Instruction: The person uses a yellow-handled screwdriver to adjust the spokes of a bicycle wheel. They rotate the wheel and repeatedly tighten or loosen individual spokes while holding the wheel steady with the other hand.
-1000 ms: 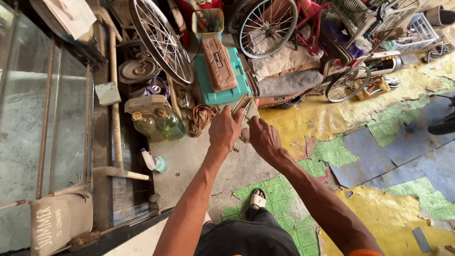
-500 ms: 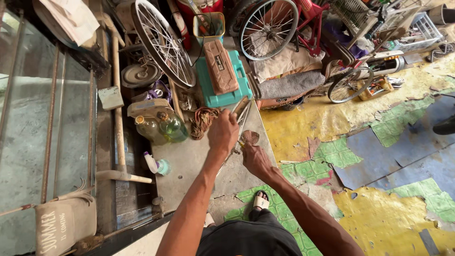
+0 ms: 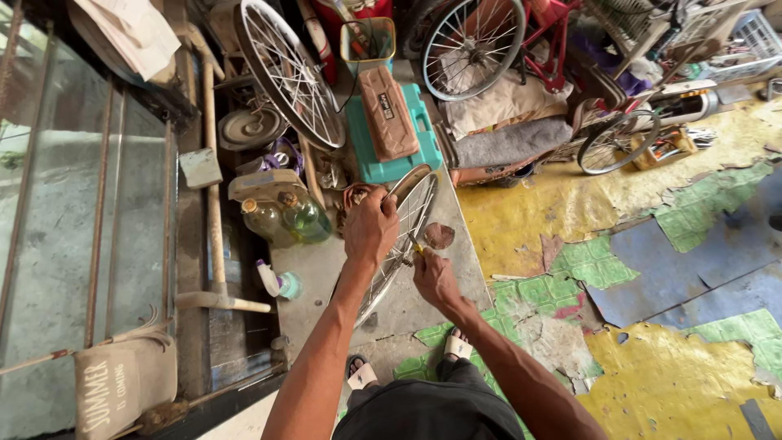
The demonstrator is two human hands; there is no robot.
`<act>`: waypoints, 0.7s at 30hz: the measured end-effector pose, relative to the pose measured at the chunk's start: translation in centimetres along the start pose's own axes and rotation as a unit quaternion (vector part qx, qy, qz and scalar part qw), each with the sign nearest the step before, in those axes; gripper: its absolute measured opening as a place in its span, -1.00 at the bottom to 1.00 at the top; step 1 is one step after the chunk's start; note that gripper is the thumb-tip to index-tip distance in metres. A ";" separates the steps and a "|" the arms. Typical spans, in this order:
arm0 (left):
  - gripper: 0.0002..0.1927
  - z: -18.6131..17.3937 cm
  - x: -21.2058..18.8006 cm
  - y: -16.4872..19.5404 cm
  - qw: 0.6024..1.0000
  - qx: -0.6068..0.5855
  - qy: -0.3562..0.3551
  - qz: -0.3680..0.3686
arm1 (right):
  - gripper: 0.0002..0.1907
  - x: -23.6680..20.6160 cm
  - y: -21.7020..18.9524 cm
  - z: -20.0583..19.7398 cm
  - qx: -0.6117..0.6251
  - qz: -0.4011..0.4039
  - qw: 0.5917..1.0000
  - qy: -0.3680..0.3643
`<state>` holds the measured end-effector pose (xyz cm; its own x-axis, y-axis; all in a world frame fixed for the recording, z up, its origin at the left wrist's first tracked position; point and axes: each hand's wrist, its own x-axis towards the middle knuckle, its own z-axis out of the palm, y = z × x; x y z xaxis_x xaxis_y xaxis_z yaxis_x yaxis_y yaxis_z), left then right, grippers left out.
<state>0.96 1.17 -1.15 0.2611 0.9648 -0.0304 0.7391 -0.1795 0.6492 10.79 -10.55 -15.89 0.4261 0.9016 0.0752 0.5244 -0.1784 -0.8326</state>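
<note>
left hand [image 3: 371, 226] clenched on bike wheel [image 3: 405, 224] rim at 12 o'clock | right hand [image 3: 433, 277] pinches small tool [image 3: 416, 249] at hub | wheel light, stiff; spokes thin, bendy

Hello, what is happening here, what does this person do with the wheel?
A person stands in a cluttered bicycle workshop and holds a bare bicycle wheel upright in front of them. The left hand grips the rim near the top. The right hand works at the spokes with a small yellow-handled tool. Behind the wheel lie a teal tool case and two glass bottles.
</note>
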 end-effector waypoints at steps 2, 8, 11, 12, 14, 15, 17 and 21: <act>-0.69 -0.2 0.2 -0.7 1.000 -0.022 -0.018 0.001 | -0.77 -0.2 0.3 -0.2 -0.008 -0.057 0.998 0.010; -0.71 -1.6 1.6 -2.1 0.999 -0.021 -0.032 0.030 | -0.79 1.3 0.5 -1.4 -0.090 -0.129 0.987 -0.036; -0.71 -2.6 2.1 -2.8 0.997 -0.038 -0.067 0.016 | -0.77 2.1 0.4 -2.6 -0.071 -0.166 0.981 -0.072; -0.71 -3.0 2.3 -3.1 0.996 -0.040 -0.072 0.018 | -0.75 2.4 0.4 -3.0 -0.050 -0.191 0.977 -0.077; -0.71 -3.5 2.3 -3.6 0.993 -0.074 -0.058 0.067 | -0.79 2.7 0.4 -3.4 -0.030 -0.161 0.985 -0.057; -0.71 -3.8 2.3 -3.9 0.990 -0.090 -0.049 0.092 | -0.81 2.8 0.5 -3.4 -0.019 -0.149 0.988 -0.047; -0.72 -4.5 2.2 -4.5 0.990 -0.106 -0.090 0.040 | -0.79 2.7 0.7 -2.9 -0.059 -0.172 0.981 -0.070; -0.69 -5.4 2.2 -5.4 0.991 -0.093 -0.093 0.022 | -0.76 1.8 0.8 -1.4 -0.074 -0.266 0.957 -0.088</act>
<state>-5.81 5.32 -0.58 0.4140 0.9013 -0.1272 0.6012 -0.1659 0.7817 13.06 -9.60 -15.64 -0.0537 0.9307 0.3617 0.7364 0.2816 -0.6152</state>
